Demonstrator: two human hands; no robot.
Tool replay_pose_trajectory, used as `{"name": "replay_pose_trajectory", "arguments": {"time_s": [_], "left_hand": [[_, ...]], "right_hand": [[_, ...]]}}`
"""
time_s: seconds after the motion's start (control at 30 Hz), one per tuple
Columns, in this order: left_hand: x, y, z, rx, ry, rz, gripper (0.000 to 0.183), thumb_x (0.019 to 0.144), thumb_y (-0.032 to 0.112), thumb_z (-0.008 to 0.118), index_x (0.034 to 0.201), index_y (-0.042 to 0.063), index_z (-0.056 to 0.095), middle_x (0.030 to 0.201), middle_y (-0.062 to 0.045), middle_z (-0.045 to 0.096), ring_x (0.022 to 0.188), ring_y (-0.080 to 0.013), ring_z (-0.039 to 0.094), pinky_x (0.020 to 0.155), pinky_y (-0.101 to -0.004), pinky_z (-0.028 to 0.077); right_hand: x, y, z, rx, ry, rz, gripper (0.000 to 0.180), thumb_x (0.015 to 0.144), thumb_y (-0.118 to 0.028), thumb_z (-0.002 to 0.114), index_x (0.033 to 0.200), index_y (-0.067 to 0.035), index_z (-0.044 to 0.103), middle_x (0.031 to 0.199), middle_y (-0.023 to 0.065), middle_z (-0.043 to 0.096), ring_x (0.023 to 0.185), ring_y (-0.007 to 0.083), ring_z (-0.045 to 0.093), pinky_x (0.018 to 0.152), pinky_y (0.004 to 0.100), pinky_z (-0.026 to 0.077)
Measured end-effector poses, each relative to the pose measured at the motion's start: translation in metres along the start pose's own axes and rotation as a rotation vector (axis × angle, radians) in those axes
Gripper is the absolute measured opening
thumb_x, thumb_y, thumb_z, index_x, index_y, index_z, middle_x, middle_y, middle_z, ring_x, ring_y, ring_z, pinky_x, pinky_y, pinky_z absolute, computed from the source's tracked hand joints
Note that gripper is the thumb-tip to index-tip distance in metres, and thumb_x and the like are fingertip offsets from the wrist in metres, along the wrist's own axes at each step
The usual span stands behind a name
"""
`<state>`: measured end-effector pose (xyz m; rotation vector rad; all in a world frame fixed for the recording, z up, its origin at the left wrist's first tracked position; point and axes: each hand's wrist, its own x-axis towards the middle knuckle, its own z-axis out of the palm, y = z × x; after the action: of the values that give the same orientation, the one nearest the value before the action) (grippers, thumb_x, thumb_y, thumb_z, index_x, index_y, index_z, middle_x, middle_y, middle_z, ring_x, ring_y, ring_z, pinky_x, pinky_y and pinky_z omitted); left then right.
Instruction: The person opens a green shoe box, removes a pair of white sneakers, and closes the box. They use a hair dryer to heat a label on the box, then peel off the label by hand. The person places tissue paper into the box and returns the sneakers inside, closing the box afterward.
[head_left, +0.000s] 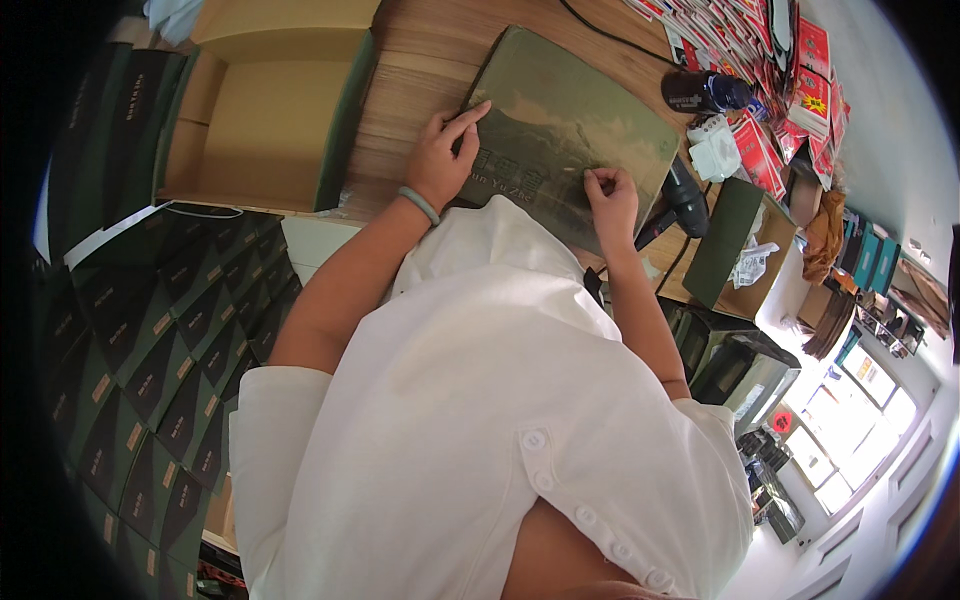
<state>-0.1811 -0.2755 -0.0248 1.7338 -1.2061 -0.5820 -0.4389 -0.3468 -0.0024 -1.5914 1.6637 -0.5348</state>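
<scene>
A flat dark green box lid or closed box (562, 112), printed with a landscape and writing, lies at an angle on the wooden table (405, 90) before me. My left hand (448, 150) rests on its left edge, fingers spread over the surface, with a grey-green bangle at the wrist. Near the lower right of the printed face is my right hand (613, 199), its thumb and index fingertip pinched together at the surface. Whether something thin sits between those fingertips cannot be told. An open cardboard box (270, 135), green outside and brown inside, stands to the left.
A black hair dryer (684, 196) lies right of the green box, near a dark bottle (701, 91), a white plastic container (714, 150) and red printed packets (814, 97). Another open box (724, 255) holds crumpled paper. Stacked green boxes (165, 360) fill the lower left.
</scene>
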Motion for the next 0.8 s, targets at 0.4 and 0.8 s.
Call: {"name": "replay_pose_trajectory", "arguments": {"time_s": [0.4,0.8], "left_hand": [[0.0,-0.003,0.002,0.016,0.037,0.033,0.031,0.093,0.018,0.058,0.12,0.026,0.069,0.1,-0.011,0.062,0.09,-0.0283,0.062,0.079,-0.037,0.052],[0.004,-0.008,0.005,-0.013,0.058,0.048,0.03,0.093,0.019,0.058,0.12,0.027,0.069,0.101,-0.011,0.063,0.091,-0.0296,0.062,0.08,-0.0373,0.052]], "right_hand": [[-0.007,-0.015,-0.009,0.158,-0.069,0.23,0.018,0.083,-0.014,0.073,0.087,-0.001,0.062,0.081,0.0095,0.059,0.067,0.0187,0.057,0.065,0.0326,0.049],[0.002,0.008,0.0,-0.037,0.011,-0.018,0.016,0.085,-0.013,0.071,0.091,-0.001,0.062,0.081,0.0068,0.06,0.065,0.0152,0.055,0.061,0.0306,0.049]]}}
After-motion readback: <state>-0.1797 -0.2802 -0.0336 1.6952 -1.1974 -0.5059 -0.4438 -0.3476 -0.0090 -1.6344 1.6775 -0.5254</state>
